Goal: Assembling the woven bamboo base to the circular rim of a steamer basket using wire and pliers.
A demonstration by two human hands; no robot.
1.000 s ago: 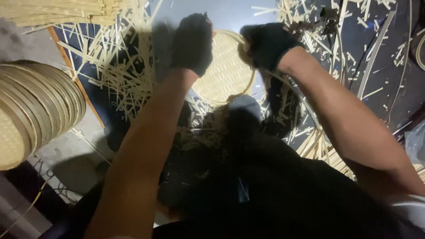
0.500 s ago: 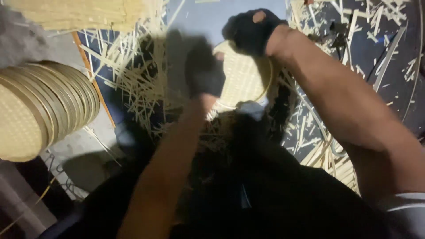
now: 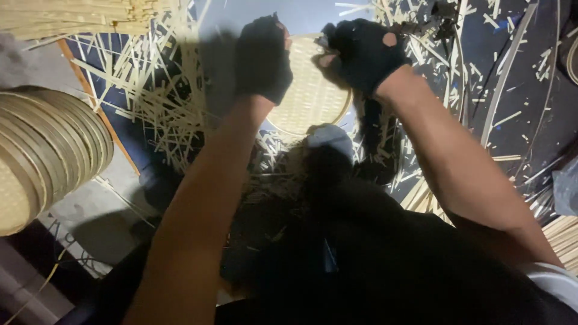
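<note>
A round woven bamboo tray (image 3: 310, 99) is held up in front of me, above my dark-clothed knees. My left hand (image 3: 262, 57), in a black fingerless glove, grips its left rim with curled fingers. Over on the tray's upper right rim, my right hand (image 3: 361, 51) holds on in a worn black glove with a hole in it. Both hands hide the top of the tray.
A stack of finished round bamboo trays (image 3: 45, 153) lies on its side at the left. Loose bamboo strips and offcuts (image 3: 153, 99) litter the dark floor. A bundle of long strips (image 3: 78, 15) lies at the top left. More strips (image 3: 563, 235) lie at the right.
The left hand has risen from lower on the tray to its upper left rim. The right hand has dropped slightly and both now sit level on the tray.
</note>
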